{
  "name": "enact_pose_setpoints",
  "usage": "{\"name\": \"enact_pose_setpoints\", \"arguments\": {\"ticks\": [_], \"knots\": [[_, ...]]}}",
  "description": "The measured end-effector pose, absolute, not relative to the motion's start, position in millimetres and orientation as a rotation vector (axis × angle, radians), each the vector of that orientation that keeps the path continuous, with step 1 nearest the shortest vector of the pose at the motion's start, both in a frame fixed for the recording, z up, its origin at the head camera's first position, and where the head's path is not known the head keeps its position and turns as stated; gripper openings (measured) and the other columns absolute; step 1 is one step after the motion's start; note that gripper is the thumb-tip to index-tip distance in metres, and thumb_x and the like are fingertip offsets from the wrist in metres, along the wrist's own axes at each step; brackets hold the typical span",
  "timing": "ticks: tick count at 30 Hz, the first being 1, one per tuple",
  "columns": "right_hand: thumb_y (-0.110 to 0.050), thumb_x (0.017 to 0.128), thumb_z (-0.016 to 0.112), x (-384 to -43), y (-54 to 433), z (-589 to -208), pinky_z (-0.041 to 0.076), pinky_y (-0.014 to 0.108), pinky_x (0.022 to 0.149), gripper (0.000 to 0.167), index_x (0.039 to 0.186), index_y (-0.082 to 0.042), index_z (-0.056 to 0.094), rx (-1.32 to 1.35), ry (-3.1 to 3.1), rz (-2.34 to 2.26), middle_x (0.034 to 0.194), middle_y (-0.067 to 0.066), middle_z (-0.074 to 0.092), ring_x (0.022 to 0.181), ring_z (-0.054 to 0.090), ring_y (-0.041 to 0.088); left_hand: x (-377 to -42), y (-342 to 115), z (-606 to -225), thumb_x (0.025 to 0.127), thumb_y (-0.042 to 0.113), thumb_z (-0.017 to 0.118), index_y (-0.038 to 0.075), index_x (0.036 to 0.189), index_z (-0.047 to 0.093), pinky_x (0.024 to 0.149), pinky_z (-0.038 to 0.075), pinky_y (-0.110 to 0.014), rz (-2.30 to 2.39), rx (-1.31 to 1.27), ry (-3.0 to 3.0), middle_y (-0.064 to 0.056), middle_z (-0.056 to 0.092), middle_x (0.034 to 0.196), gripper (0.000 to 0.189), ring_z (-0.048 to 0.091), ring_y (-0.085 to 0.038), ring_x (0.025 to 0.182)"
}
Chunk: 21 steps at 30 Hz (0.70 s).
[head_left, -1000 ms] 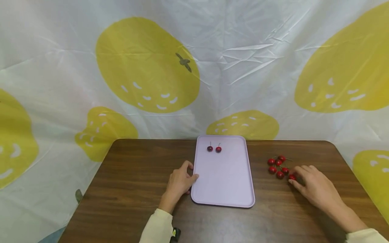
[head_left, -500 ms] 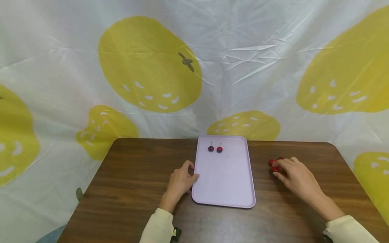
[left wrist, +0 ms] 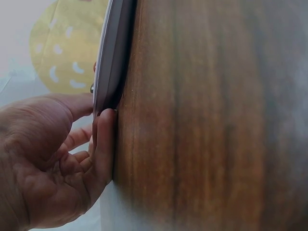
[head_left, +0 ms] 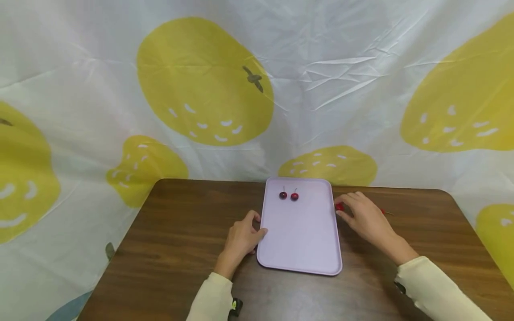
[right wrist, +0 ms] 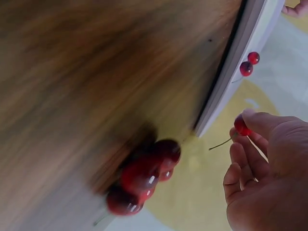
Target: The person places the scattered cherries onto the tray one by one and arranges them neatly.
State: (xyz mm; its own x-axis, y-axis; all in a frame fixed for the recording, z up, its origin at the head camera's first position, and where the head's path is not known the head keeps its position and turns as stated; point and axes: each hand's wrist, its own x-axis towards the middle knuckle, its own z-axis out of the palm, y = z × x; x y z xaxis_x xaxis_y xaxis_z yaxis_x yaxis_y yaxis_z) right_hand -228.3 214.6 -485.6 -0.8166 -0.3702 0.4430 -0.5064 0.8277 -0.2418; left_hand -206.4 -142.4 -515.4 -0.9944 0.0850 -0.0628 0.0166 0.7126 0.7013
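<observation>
My right hand [head_left: 367, 219] pinches a red cherry [right wrist: 241, 126] between thumb and fingertip, its thin stem hanging free in the right wrist view. In the head view this hand is beside the right rim of a pale lilac tray [head_left: 299, 240]. My left hand [head_left: 241, 237] grips the tray's left edge, thumb over the rim and fingers low against the side, as the left wrist view shows. Two stemmed cherries, a dark one [head_left: 283, 195] and a brighter one [head_left: 295, 196], lie side by side near the tray's far end.
A cluster of several cherries [right wrist: 139, 178] lies on the brown wooden table [head_left: 180, 232], mostly hidden behind my right hand in the head view. A white cloth [head_left: 337, 98] with yellow fruit prints hangs along the table's far edge.
My right hand has moved left from the cherry cluster to the tray's right rim, now with a cherry between its fingers. My left hand has stayed on the tray's edge.
</observation>
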Motion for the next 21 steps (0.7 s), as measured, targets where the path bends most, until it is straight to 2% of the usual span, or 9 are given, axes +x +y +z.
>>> {"name": "enact_pose_setpoints", "arguments": {"ticks": [5, 11, 21], "knots": [[-0.001, 0.086, 0.083, -239.4, 201.1, -486.5, 0.053, 0.047, 0.087, 0.029, 0.112, -0.007, 0.074, 0.651, -2.676, 0.547, 0.110, 0.010, 0.078, 0.099, 0.063, 0.028, -206.9, -141.4, -515.5, 0.096, 0.030, 0.078, 0.020, 0.121, 0.059, 0.045, 0.050, -0.030, 1.145, 0.088, 2.816, 0.001, 0.069, 0.073, 0.033, 0.058, -0.009, 0.038], [-0.002, 0.088, 0.082, -257.6, 184.4, -486.5, 0.053, 0.045, 0.085, 0.026, 0.112, -0.009, 0.074, 0.663, -2.714, 0.548, 0.108, 0.007, 0.078, 0.098, 0.062, 0.025, -207.6, -141.2, -518.0, 0.096, 0.031, 0.078, 0.021, 0.121, 0.059, 0.047, 0.050, -0.031, 1.139, 0.075, 2.813, 0.002, 0.068, 0.073, 0.033, 0.059, -0.009, 0.039], [0.001, 0.089, 0.078, -292.9, 160.0, -491.4, 0.057, 0.049, 0.093, 0.021, 0.108, -0.007, 0.075, 0.836, -2.782, 0.649, 0.105, 0.009, 0.078, 0.103, 0.072, 0.029, -206.9, -142.8, -515.2, 0.096, 0.031, 0.078, 0.021, 0.121, 0.060, 0.048, 0.050, -0.030, 1.126, 0.067, 2.836, 0.001, 0.070, 0.074, 0.033, 0.058, -0.008, 0.038]]}}
